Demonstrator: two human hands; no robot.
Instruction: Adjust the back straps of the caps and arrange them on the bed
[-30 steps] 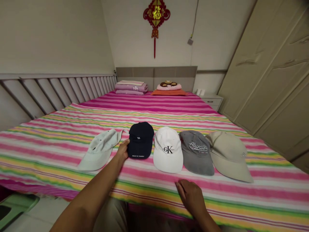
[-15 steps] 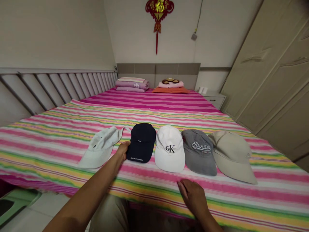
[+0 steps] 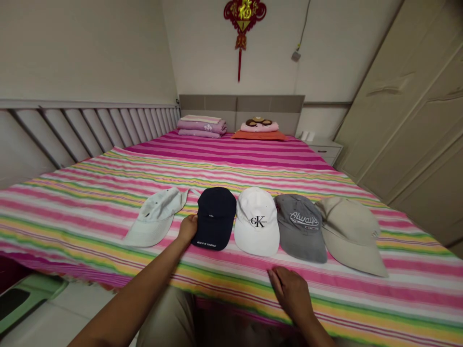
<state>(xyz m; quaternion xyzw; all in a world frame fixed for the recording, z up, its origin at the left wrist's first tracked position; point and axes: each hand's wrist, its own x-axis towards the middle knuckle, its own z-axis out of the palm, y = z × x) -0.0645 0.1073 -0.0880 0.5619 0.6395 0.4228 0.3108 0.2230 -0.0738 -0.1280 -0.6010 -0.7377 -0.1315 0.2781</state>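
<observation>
At the lower right, the right hand (image 3: 291, 291) is curled into a loose fist over the striped cloth (image 3: 220, 279), no object showing. Left of centre, the left hand (image 3: 188, 228) grips the side of a navy cap (image 3: 217, 217), fingertips out of sight. It seems to be placing that cap in a row, between a pale cap (image 3: 157, 217) and a white cap (image 3: 256, 238); the next move likely calls for a light touch. The navy cap's emblem is hard to read; a red wall hanging (image 3: 241, 41) is cut off at top.
</observation>
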